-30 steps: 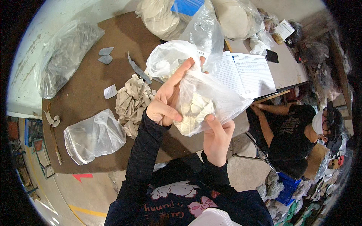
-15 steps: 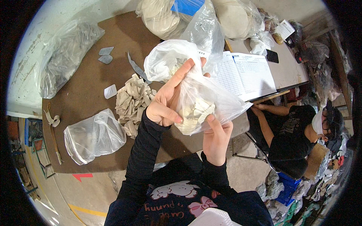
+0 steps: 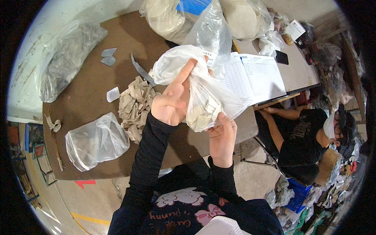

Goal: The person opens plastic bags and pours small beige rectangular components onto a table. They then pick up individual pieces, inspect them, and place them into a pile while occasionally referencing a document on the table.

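- Left hand [image 3: 171, 106] raised above the desk [image 3: 94, 94], fingers stretched up along the clear plastic bag [image 3: 197, 84], palm closed on its side.
- Right hand [image 3: 222, 135] below, fingers pinched on the bag's lower end, where pale cut pieces bunch.
- Bag held between both hands, long axis running up-left to down-right; the left hand sits nearer its mouth.
- Pile of beige fabric pieces [image 3: 135, 103] lies just left of the hands; a crumpled empty bag [image 3: 96, 141] nearer the desk's front edge.
- Open ledger [image 3: 256, 76] to the right; seated person [image 3: 305, 135] beyond it.
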The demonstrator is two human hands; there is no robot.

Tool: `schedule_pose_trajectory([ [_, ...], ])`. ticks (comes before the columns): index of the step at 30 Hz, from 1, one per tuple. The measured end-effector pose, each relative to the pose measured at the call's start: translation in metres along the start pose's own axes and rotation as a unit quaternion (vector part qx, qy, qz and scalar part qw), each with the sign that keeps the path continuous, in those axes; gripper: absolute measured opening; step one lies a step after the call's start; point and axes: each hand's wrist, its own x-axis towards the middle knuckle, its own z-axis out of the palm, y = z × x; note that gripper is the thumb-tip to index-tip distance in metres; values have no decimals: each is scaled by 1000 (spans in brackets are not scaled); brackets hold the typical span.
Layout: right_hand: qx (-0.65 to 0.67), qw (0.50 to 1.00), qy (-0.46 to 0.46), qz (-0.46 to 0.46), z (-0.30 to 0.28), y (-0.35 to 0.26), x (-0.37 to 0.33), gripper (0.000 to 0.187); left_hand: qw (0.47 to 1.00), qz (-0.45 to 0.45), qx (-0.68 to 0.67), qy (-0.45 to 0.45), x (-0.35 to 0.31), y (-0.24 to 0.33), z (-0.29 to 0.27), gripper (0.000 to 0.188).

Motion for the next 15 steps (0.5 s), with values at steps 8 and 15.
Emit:
schedule_pose_trajectory([
  [8,-2,1000,-13,-2,-3,0,0,22,998,-33,38,30,2,4,4,116],
  [15,-11,1000,-9,-12,-4,1,-1,23,1000,-22,0,18,3,2,-3,111],
])
